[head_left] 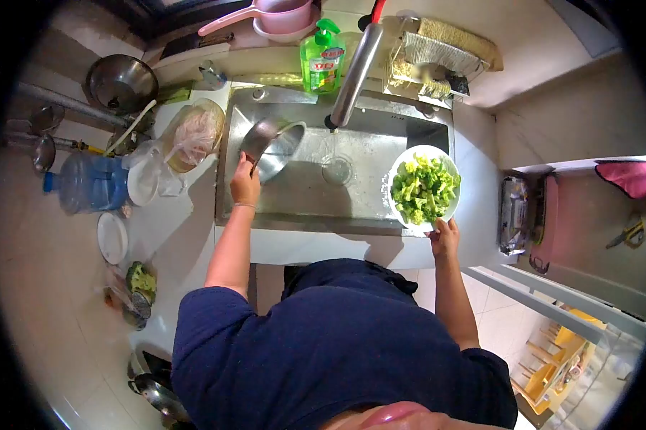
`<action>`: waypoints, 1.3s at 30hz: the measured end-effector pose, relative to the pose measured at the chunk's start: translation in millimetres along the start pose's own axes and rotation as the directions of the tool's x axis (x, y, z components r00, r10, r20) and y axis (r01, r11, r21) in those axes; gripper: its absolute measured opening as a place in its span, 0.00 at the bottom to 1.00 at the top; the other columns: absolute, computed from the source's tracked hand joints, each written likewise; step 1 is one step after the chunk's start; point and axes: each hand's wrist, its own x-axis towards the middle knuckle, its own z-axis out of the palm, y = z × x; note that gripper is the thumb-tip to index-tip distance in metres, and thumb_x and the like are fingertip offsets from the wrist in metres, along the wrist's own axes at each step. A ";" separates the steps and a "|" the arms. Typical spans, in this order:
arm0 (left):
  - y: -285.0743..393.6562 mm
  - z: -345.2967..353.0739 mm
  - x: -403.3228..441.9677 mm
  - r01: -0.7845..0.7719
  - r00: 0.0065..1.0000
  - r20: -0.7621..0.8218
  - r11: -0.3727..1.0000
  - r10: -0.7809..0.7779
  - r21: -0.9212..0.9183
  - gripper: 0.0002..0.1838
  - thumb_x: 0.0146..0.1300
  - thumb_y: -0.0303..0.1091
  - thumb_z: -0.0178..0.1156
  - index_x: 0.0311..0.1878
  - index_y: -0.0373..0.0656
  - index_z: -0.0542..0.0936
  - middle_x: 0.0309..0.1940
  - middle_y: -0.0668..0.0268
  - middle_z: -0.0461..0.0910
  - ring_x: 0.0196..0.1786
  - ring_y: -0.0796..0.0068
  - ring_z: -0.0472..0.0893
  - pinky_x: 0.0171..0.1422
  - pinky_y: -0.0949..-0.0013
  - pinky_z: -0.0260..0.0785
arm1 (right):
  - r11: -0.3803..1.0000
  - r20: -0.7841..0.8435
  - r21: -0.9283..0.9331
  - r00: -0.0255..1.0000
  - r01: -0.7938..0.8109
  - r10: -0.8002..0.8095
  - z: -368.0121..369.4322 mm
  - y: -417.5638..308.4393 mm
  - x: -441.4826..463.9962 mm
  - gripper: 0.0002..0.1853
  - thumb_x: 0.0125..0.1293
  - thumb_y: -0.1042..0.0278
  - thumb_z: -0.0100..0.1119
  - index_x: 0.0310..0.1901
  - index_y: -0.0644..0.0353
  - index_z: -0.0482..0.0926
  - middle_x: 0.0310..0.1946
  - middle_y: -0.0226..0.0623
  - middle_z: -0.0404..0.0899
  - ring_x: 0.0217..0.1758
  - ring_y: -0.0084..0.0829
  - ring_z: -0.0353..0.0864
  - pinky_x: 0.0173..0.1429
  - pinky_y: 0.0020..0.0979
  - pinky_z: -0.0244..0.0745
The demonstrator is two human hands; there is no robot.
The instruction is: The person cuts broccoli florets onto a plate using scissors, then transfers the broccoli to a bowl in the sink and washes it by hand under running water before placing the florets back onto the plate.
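My left hand is closed on the rim of a steel bowl, which is tilted on its side over the left part of the sink. At the sink's right end, my right hand grips the near edge of a white plate. Chopped broccoli is heaped on that plate. Between the two hands lies the sink's drain, under the metal faucet. Some of my fingers are hidden behind the bowl and beneath the plate.
Behind the sink stand a green soap bottle and a wire rack. On the left counter are a bagged item, a blue water jug, a white lid and a broccoli piece. A pink colander sits at the back.
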 end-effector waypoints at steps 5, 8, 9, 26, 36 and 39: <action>-3.8 39.8 -26.0 0.835 0.546 0.598 0.318 -0.587 -0.450 0.13 0.51 0.29 0.63 0.20 0.39 0.68 0.18 0.69 0.66 0.21 0.80 0.69 0.21 0.71 0.71 | 1.000 -0.042 -0.031 0.999 -0.003 0.002 -6.9 7.1 3.8 0.13 0.58 0.77 0.49 0.46 0.62 0.70 0.30 0.34 0.75 0.19 0.22 0.72 0.20 0.27 0.76; -1.0 78.7 -49.5 0.880 0.475 0.733 0.250 -0.487 -0.404 0.14 0.52 0.30 0.63 0.21 0.40 0.66 0.19 0.70 0.64 0.20 0.82 0.66 0.22 0.72 0.72 | 0.998 -0.085 -0.066 0.996 -0.011 0.006 3.9 -0.6 -4.3 0.12 0.58 0.77 0.49 0.45 0.62 0.70 0.28 0.32 0.74 0.18 0.20 0.69 0.21 0.27 0.76; 2.6 94.3 -55.7 0.896 0.444 0.768 0.211 -0.462 -0.392 0.15 0.52 0.30 0.63 0.21 0.41 0.66 0.20 0.71 0.64 0.20 0.82 0.66 0.22 0.72 0.72 | 0.997 -0.081 -0.073 0.997 -0.012 0.006 3.4 -1.0 -4.5 0.11 0.58 0.76 0.50 0.44 0.62 0.70 0.27 0.31 0.73 0.18 0.19 0.68 0.21 0.27 0.76; 0.0 237.5 -80.2 0.885 0.145 0.870 -0.331 -0.471 -0.327 0.15 0.61 0.25 0.49 0.52 0.40 0.65 0.47 0.56 0.68 0.46 0.61 0.71 0.43 0.55 0.70 | 0.994 -0.140 -0.102 0.990 -0.027 0.012 -15.9 3.2 -5.3 0.14 0.57 0.77 0.51 0.47 0.63 0.69 0.26 0.33 0.75 0.16 0.19 0.69 0.22 0.28 0.77; 39.2 158.7 -79.4 0.973 0.142 0.836 -0.082 -0.530 -0.217 0.18 0.59 0.26 0.52 0.54 0.42 0.66 0.49 0.58 0.69 0.48 0.63 0.71 0.48 0.62 0.70 | 0.966 -0.018 -0.240 0.995 -0.096 0.095 -3.8 -5.6 13.0 0.13 0.57 0.77 0.50 0.45 0.63 0.71 0.30 0.38 0.78 0.22 0.29 0.78 0.24 0.29 0.78; 41.5 139.4 -92.9 0.959 0.206 0.910 -0.112 -0.360 -0.262 0.16 0.60 0.27 0.52 0.52 0.38 0.67 0.46 0.56 0.72 0.46 0.64 0.73 0.48 0.64 0.72 | 0.939 0.034 -0.323 0.990 -0.121 0.139 18.4 8.0 26.6 0.15 0.56 0.79 0.49 0.46 0.65 0.72 0.32 0.41 0.78 0.25 0.32 0.80 0.25 0.30 0.80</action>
